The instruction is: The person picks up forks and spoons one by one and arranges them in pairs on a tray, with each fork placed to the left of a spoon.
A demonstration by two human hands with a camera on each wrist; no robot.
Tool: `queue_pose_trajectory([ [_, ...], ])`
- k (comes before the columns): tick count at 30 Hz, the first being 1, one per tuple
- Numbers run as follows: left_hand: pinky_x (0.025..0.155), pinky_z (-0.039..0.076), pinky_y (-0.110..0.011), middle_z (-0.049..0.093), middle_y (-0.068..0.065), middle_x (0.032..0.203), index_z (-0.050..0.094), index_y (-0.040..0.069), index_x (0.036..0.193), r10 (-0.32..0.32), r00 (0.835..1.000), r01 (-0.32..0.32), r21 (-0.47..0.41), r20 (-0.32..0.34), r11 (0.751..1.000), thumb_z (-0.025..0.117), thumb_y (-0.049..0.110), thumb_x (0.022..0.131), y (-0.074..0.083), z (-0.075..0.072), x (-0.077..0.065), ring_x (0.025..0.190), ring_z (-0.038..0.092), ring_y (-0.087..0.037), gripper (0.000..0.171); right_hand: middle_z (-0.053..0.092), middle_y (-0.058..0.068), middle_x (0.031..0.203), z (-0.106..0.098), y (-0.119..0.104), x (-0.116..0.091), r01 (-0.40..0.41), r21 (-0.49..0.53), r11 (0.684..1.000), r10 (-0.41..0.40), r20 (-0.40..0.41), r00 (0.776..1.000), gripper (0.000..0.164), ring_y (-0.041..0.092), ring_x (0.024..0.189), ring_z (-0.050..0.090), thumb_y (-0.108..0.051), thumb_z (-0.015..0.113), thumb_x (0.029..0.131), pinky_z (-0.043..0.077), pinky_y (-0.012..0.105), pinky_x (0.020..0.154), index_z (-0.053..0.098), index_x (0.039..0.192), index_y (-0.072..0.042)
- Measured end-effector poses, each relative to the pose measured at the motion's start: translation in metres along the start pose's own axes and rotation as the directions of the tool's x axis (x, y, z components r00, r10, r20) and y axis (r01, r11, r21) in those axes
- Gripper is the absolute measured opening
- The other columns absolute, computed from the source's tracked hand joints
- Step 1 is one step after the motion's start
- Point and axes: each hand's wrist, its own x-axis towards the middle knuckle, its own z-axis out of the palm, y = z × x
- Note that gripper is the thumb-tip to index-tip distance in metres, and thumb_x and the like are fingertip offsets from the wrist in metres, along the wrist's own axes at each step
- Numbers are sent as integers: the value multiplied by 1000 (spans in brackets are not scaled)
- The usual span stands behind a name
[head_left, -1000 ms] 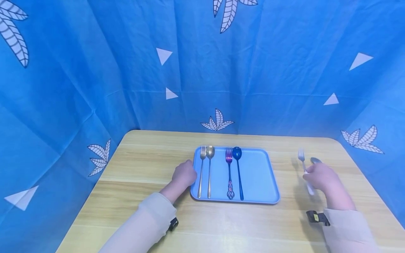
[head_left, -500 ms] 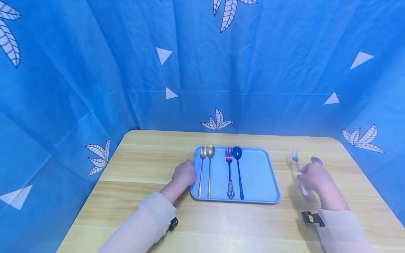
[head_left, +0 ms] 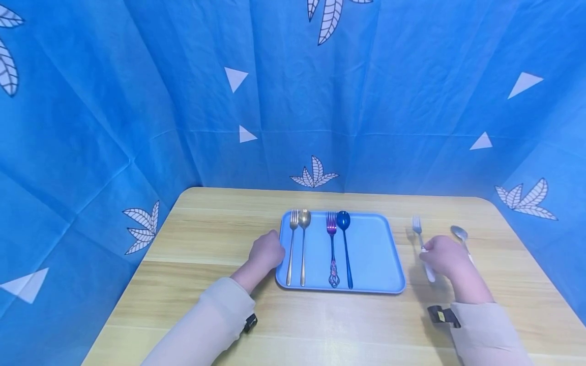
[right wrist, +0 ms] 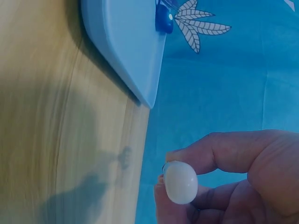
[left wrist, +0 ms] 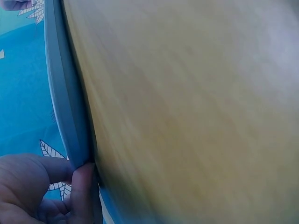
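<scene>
My left hand grips the left rim of a blue tray; in the left wrist view, thumb and finger pinch its edge. On the tray lie a gold fork, a gold spoon, a purple fork with an ornate handle, and a dark blue spoon. Right of the tray, my right hand pinches a silver fork by its white handle, tines pointing away from me. A silver spoon lies on the table just beyond that hand, its handle partly hidden.
The wooden table carries the tray near its far side. A blue patterned cloth hangs behind and on both sides. The tray's right part shows bare surface.
My right hand has moved left toward the tray with the silver fork, uncovering more of the silver spoon. My left hand and the tray have stayed in place.
</scene>
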Motion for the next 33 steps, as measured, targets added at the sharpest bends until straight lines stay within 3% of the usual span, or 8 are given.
queue_pose_trajectory([
  [4, 72, 55, -43, 64, -16, 96, 59, -4, 115, 1, 1000, -1, -1, 1, 1000, 55, 7, 91, 0, 0, 0, 81, 61, -30, 27, 63, 33, 119, 3, -5, -1, -12, 16, 1000, 11, 17, 1000, 42, 35, 86, 63, -16, 61, 89, 48, 60, 82, 62, 118, 14],
  [12, 71, 55, -42, 64, -15, 95, 59, -4, 116, 2, 1000, -2, -1, 6, 1000, 55, 7, 90, -1, 1, 1, 80, 61, -29, 28, 57, 39, 122, 9, -20, -3, -42, 74, 996, 38, 49, 998, 45, 58, 110, 54, -14, 61, 92, 46, 66, 89, 55, 123, 18],
  [22, 71, 55, -42, 64, -16, 96, 59, -4, 117, -3, 1000, 3, -5, 5, 1000, 54, 8, 92, 0, -1, -1, 81, 61, -29, 29, 59, 37, 121, 18, -30, -1, -41, 81, 996, 37, 44, 998, 44, 59, 111, 53, -14, 61, 92, 45, 66, 91, 56, 122, 17],
  [33, 74, 55, -43, 65, -18, 104, 57, -5, 123, -8, 1000, 8, -12, 15, 1000, 55, 7, 92, 0, -1, -2, 85, 62, -30, 33, 61, 37, 115, 27, -43, 1, -3, 88, 996, 2, 15, 1000, 40, 52, 102, 60, -12, 62, 90, 50, 61, 87, 58, 117, 18],
])
